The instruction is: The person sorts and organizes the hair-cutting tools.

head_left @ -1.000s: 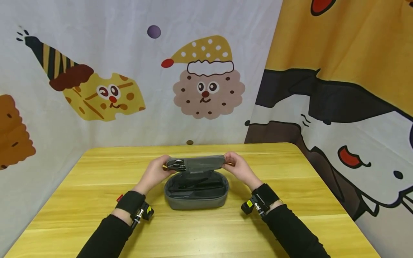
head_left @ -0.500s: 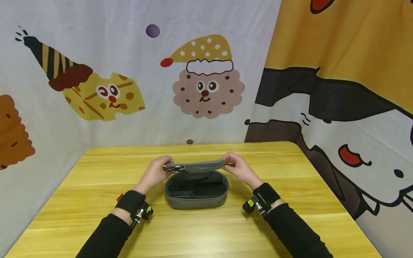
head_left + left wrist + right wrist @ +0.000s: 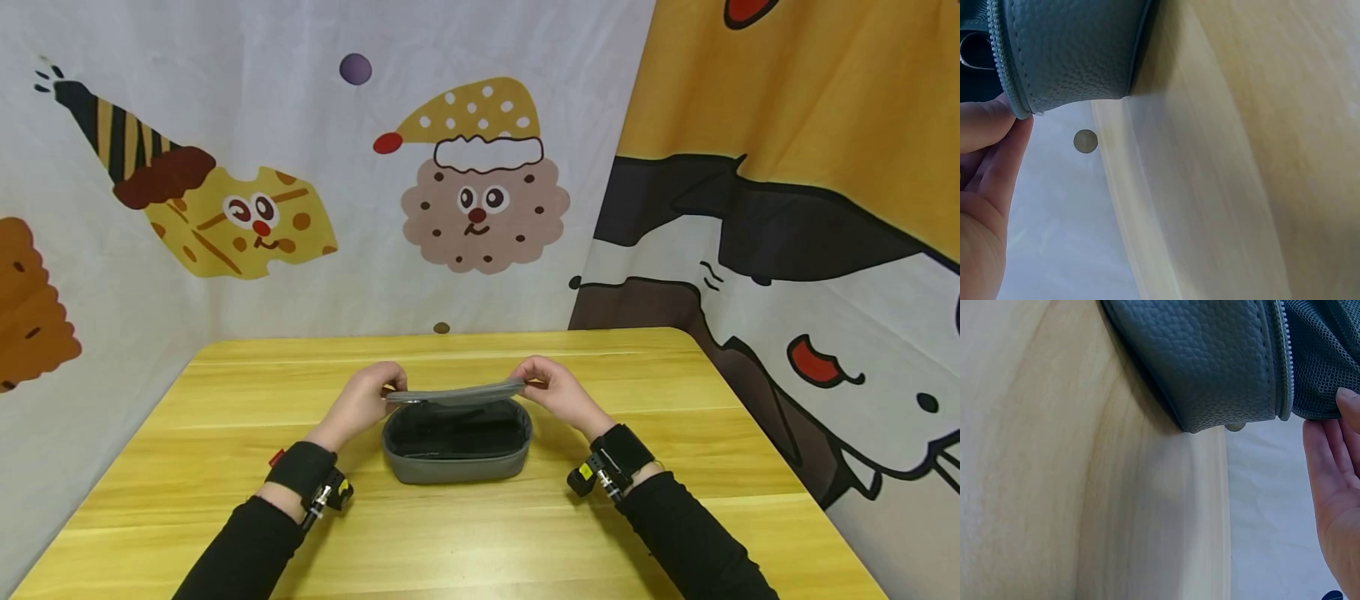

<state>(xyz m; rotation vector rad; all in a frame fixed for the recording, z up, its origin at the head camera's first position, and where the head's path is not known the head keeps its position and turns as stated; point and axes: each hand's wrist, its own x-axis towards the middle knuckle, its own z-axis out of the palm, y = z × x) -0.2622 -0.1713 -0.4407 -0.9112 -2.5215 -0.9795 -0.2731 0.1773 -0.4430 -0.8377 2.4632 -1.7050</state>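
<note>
Left hand (image 3: pixel 363 398) pinches the left end of the grey lid (image 3: pixel 457 394); right hand (image 3: pixel 552 390) pinches the right end, thumb on the mesh lining (image 3: pixel 1319 359). Lid's lower than 1.0 s ago: underside showed then, now it's nearly edge-on. Grey case (image 3: pixel 461 470) sits right below, upright mid-table, same spot, front gap remaining; inside reads darker, contents hard to make out. Wood table (image 3: pixel 465 542) and printed cloth (image 3: pixel 300 83) behind: no change.
</note>
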